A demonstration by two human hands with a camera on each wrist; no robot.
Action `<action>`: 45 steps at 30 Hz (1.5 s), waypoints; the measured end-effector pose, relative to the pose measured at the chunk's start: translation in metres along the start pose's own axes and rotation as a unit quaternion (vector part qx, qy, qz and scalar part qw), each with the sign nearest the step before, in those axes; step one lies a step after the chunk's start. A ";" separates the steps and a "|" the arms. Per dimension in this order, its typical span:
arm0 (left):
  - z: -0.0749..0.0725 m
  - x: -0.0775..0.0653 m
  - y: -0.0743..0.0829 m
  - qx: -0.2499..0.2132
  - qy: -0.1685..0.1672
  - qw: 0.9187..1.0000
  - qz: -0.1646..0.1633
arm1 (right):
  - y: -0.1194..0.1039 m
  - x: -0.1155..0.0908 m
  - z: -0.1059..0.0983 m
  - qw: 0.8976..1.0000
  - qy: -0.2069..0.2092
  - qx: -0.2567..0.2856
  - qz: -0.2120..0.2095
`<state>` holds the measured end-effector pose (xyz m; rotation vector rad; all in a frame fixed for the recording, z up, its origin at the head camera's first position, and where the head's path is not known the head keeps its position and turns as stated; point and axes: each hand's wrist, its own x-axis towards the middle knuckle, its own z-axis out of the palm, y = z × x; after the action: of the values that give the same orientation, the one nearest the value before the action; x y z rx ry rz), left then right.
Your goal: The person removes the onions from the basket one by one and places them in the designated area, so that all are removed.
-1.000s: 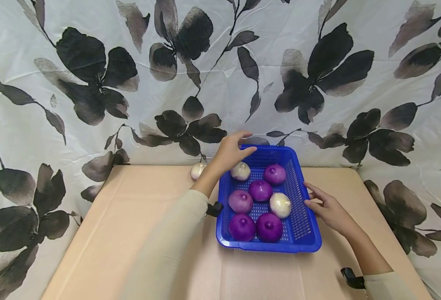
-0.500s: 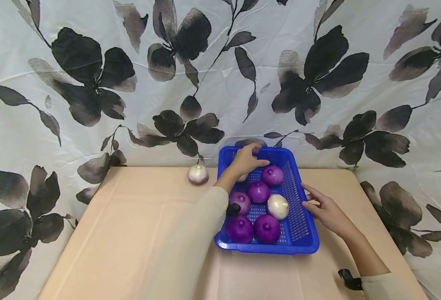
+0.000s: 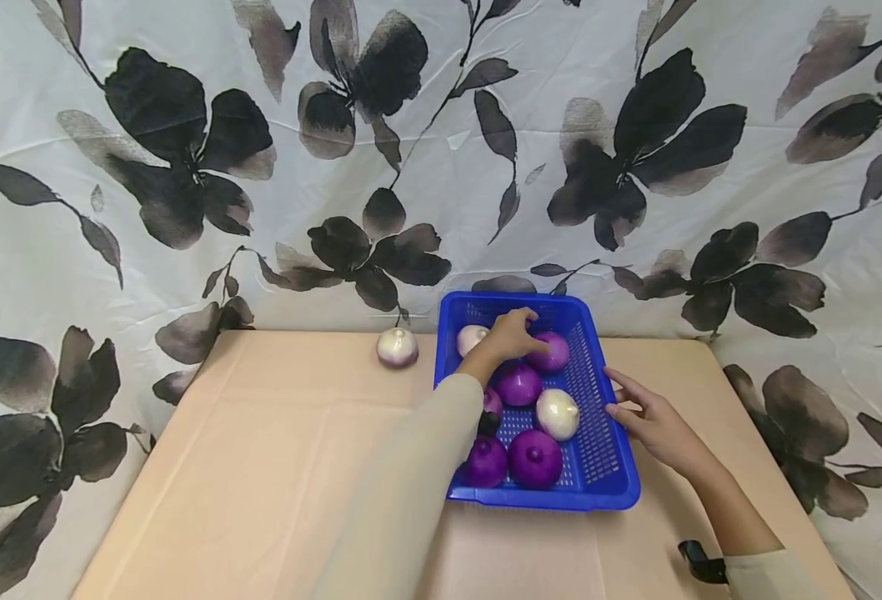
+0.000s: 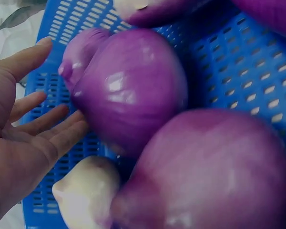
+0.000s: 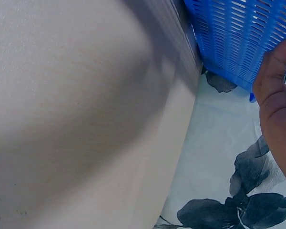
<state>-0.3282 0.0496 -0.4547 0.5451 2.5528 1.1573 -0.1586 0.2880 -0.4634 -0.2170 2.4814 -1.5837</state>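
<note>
A blue plastic basket (image 3: 621, 496) with perforated walls holds several purple onions, a white onion (image 3: 558, 414) and a paler one (image 3: 471, 339) at its far left. My left hand (image 3: 510, 337) reaches inside over its left rim, thumb overlapping the far purple onion (image 3: 553, 355) in the head view. In the left wrist view the fingers (image 4: 62, 131) are spread beside the onions, with nothing in their grasp. On the basket's right side, my right hand (image 3: 654, 427) holds the rim between thumb and fingers. My left forearm partly hides the onions at the near left.
One white-and-purple onion (image 3: 397, 347) lies outside the basket near the table's back edge. The tan table (image 3: 246, 467) backs onto a white floral cloth (image 3: 501, 150). A black wrist strap (image 3: 702, 562) shows at my right cuff.
My left hand has moved right and down from the basket's far left rim to the far purple onion. The outside onion has come into fuller view. The right hand stays at the rim.
</note>
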 end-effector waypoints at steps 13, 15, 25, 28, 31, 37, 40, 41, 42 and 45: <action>0.025 0.005 0.005 0.023 0.005 1.000 -0.015 | -0.001 -0.002 -0.001 1.000 0.006 -0.005 0.001; 0.028 0.005 0.005 0.029 -0.001 0.999 -0.024 | -0.001 -0.002 0.000 1.000 0.006 -0.009 0.000; 0.032 0.004 0.005 0.041 0.001 0.998 -0.048 | -0.002 -0.002 0.002 1.000 0.005 -0.006 0.007; 0.031 0.002 0.005 0.042 -0.001 0.998 -0.044 | -0.002 -0.002 0.002 1.000 0.004 -0.003 0.009; 0.030 0.002 0.004 0.040 0.002 0.998 -0.039 | -0.003 -0.001 0.002 1.000 0.003 -0.004 0.010; 0.029 0.005 0.005 0.042 0.006 0.999 -0.013 | -0.002 0.000 0.001 1.000 0.009 -0.016 0.014; 0.026 0.005 0.006 0.047 0.010 0.999 -0.004 | -0.003 0.000 0.000 1.000 0.008 -0.015 0.012; 0.025 0.005 0.007 0.048 0.012 0.999 -0.003 | -0.003 0.000 0.000 1.000 0.006 -0.014 0.011; 0.024 0.005 0.007 0.049 0.014 0.999 -0.003 | -0.003 0.001 0.000 1.000 0.004 -0.014 0.011; 0.019 0.004 0.009 0.051 0.011 0.999 0.000 | -0.004 0.001 0.000 1.000 0.002 -0.012 0.012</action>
<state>-0.3220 0.0695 -0.4599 0.5582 2.6411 1.0436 -0.1595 0.2860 -0.4601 -0.1881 2.4986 -1.5466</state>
